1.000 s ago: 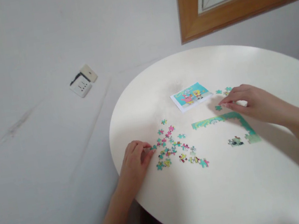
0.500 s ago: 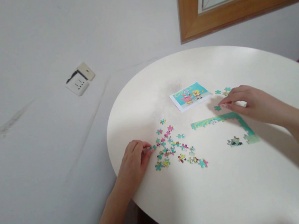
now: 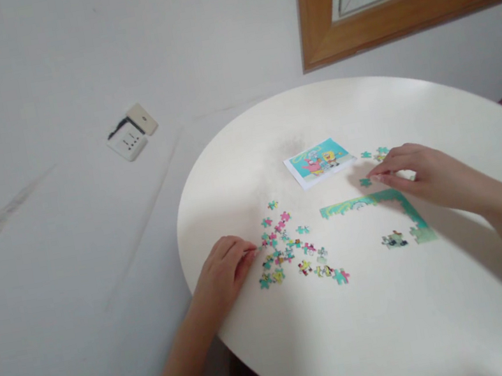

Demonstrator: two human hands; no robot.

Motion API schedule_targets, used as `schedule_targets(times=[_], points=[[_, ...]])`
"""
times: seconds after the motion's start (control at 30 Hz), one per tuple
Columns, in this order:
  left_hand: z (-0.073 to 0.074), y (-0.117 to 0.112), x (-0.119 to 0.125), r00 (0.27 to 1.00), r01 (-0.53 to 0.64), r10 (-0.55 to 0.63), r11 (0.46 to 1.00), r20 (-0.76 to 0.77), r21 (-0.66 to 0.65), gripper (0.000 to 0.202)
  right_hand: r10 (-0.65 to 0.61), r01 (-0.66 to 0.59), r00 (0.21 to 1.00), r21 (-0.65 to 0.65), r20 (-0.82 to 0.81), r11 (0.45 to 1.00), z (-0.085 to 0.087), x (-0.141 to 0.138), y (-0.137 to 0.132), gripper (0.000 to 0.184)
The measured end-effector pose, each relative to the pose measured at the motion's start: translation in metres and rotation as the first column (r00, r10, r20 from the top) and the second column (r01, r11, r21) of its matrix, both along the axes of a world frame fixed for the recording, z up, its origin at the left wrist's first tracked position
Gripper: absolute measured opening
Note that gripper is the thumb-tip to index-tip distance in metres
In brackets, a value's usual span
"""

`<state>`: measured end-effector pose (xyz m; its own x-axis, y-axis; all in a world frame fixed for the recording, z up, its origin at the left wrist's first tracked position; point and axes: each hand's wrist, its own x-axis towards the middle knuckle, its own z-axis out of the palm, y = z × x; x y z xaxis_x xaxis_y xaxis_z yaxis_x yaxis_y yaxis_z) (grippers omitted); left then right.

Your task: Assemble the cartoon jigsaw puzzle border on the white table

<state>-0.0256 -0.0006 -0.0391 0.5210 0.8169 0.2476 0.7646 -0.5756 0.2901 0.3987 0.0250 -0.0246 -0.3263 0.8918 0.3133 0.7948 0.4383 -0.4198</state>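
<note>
My left hand (image 3: 227, 263) is at the left edge of the loose puzzle pieces (image 3: 278, 275), thumb and fingers pinched on a puzzle piece that is mostly hidden. My right hand (image 3: 406, 172) pinches a teal puzzle piece (image 3: 365, 182) just above the joined border. That border (image 3: 374, 197) of teal and yellow pieces forms a top edge and a right side. Inside its corner lies a small joined cluster (image 3: 394, 240) with grey and dark parts. A few more pieces (image 3: 366, 154) lie beyond my right fingers, partly covered by them.
A picture card (image 3: 320, 161) with cartoon figures on teal lies behind the pieces on the round white table (image 3: 354, 332). The wall with a socket (image 3: 128, 141) borders the table on the left. A wood-framed window (image 3: 322, 39) is at the back right.
My left thumb and fingers have closed together on the puzzle piece beside the pile. My right hand stays in nearly the same place with its teal piece.
</note>
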Motion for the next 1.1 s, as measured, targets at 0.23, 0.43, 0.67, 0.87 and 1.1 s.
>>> schedule_targets(times=[0.23, 0.43, 0.67, 0.87, 1.1], points=[[-0.001, -0.002, -0.004, 1.0, 0.006, -0.006, 1.0, 0.01, -0.015, 0.022, 0.0, 0.001, 1.0, -0.019, 0.008, 1.0, 0.002, 0.0, -0.002, 0.034], [-0.002, -0.002, -0.003, 1.0, 0.001, -0.001, 1.0, 0.015, -0.023, 0.021, -0.009, 0.01, 0.999, -0.039, 0.035, 0.999, 0.004, 0.0, -0.002, 0.034], [-0.001, -0.002, -0.003, 1.0, 0.007, -0.007, 0.999, 0.018, -0.034, 0.021, -0.011, 0.011, 0.999, -0.004, 0.037, 1.0, 0.004, 0.0, -0.002, 0.033], [-0.002, -0.002, -0.003, 1.0, 0.014, -0.013, 1.0, 0.024, -0.026, 0.021, -0.001, 0.001, 0.999, -0.008, 0.037, 1.0, 0.004, 0.0, -0.002, 0.031], [0.006, -0.008, 0.008, 0.998, 0.045, -0.045, 0.999, 0.038, -0.007, 0.022, 0.103, -0.103, 0.993, 0.006, -0.06, 0.995, 0.006, -0.012, -0.007, 0.028]])
